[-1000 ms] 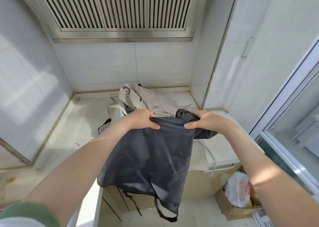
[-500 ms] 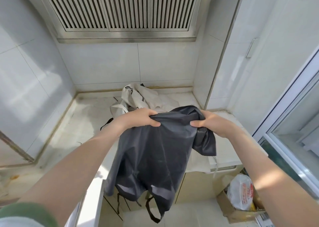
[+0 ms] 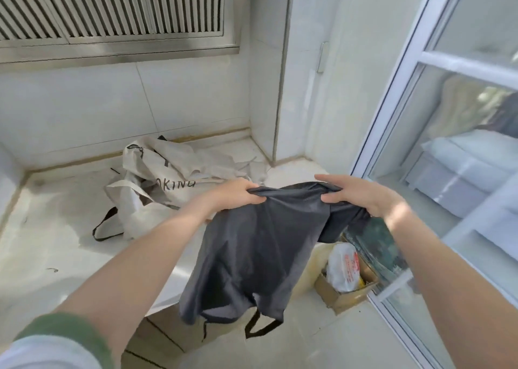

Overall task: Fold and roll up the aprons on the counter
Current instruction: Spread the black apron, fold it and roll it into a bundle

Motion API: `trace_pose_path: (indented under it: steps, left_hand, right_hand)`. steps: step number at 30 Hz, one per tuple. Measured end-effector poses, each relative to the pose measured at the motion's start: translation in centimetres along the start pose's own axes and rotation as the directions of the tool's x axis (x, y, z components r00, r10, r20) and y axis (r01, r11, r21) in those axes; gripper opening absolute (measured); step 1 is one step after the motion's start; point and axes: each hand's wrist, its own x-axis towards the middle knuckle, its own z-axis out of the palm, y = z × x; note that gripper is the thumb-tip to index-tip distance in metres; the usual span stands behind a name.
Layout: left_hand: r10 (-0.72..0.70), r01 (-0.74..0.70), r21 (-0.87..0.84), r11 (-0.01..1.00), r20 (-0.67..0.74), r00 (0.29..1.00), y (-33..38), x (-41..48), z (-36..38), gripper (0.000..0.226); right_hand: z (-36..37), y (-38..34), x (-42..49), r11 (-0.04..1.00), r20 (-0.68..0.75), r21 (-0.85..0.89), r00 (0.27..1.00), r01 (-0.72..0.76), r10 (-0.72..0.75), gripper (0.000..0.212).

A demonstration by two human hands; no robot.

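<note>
— Where is the dark grey apron?

— In the air, off the counter's front right corner. It hangs from the person's two hands, and its lower part drops past the counter's front edge towards the floor. A black strap loop dangles at the bottom.

— How do the hands hold it?

— The left hand has its fingers curled over the top hem, bunching the cloth against the thumb. The right hand pinches the same hem between thumb and fingers, with the fingers close together. The cloth sags a little between the two hands.

— And the other apron?

— The beige apron lies crumpled on the counter near the back edge, towards the right corner. It shows black printed letters, and a dark strap trails towards the front.

— What is below?

— A cardboard box stands on the floor beside the glass door, with a white plastic bag in it.
</note>
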Motion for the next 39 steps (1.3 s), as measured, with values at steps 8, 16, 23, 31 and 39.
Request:
trace_pose_path:
  steps: [8, 16, 23, 31, 39]
  left_hand:
    - [0.034, -0.068, 0.225, 0.972, 0.149, 0.988, 1.8, 2.6, 2.1, 0.041]
    - [-0.459, 0.137, 0.71, 0.691, 0.285, 0.842, -1.5, 0.0, -0.1, 0.047]
    - [-0.551, 0.406, 0.617, 0.674, 0.054, 0.833, -7.1, -4.3, -4.0, 0.053]
    - [-0.667, 0.644, 0.587, 0.49, -0.224, 0.711, -11.5, -7.4, -5.0, 0.04]
    - [-0.593, 0.791, 0.338, 0.51, -0.528, 0.608, -10.6, -7.5, -9.0, 0.027]
  right_hand:
    - [-2.3, 4.2, -3.5, 0.922, 0.115, -0.255, 0.938, -0.29, 0.327, 0.08]
    - [0.5, 2.6, 0.5, 0.827, -0.293, -0.496, 0.948, -0.265, 0.127, 0.032]
    - [3.5, 1.2, 5.7, 0.818, -0.61, -0.565, 0.722, -0.108, -0.326, 0.012]
    - [4.4, 0.1, 10.4, 0.74, -0.456, -0.622, 0.887, -0.254, -0.078, 0.016]
    - [3.1, -3.3, 14.1, 0.809, -0.382, 0.581, 0.907, 0.085, 0.179, 0.03]
